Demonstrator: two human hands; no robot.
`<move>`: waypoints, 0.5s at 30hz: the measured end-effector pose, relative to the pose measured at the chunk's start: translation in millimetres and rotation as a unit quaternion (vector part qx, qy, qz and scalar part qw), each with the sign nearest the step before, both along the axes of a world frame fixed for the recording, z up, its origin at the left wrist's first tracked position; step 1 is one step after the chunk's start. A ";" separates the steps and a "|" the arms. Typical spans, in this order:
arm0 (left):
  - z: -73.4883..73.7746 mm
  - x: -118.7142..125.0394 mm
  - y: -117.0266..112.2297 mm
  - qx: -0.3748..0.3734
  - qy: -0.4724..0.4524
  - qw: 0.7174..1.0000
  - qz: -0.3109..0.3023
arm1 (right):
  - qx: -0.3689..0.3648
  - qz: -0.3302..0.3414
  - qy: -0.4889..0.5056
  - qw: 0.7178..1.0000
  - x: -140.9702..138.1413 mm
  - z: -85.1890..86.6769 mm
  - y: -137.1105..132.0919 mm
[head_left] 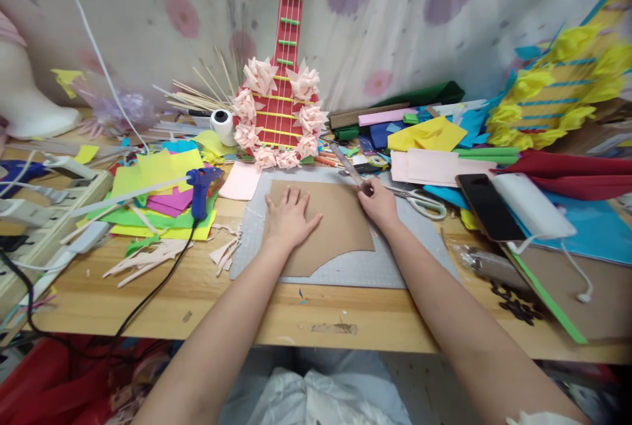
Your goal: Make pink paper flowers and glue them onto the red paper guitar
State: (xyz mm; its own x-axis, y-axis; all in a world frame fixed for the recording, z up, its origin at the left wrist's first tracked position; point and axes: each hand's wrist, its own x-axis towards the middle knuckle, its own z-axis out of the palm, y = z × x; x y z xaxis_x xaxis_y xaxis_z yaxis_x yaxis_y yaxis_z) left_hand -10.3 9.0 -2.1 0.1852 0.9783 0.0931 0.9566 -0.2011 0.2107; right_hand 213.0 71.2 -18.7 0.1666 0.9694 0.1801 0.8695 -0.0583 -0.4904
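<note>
My left hand (289,216) lies flat with fingers spread on a brown cardboard sheet (340,224), pressing its left part. The sheet rests on a grey cutting mat (395,267) in the middle of the wooden table. My right hand (379,201) is closed at the sheet's upper right corner, gripping the near end of a clear ruler (347,165) that slants up and to the left. White-handled scissors (422,201) lie just right of that hand.
A blue glue gun (201,189) with a black cord sits on coloured paper sheets (162,198) at left. A red paper guitar (281,109) with pink flowers leans on the wall. A black phone (486,206) and white power bank (530,204) lie at right.
</note>
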 end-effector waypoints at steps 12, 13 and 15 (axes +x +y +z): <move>1.6 2.9 0.3 -0.013 0.000 1.000 0.014 | 0.013 0.016 0.006 1.000 -0.4 -2.3 -0.8; 1.4 3.1 0.3 -0.012 0.000 1.000 0.016 | 0.013 0.015 0.006 1.000 -0.2 -2.7 -0.5; 0.8 3.4 0.4 -0.013 0.000 1.000 0.017 | 0.010 0.012 0.006 1.000 -0.2 -3.3 -0.2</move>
State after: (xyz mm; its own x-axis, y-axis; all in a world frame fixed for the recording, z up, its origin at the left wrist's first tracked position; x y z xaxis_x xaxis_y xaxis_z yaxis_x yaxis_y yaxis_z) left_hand -6.9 9.4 -1.3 0.1515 0.9862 0.0673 0.9627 -0.1627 0.2162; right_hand 212.8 71.0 -22.0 0.1459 0.9694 0.1973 0.8645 -0.0280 -0.5019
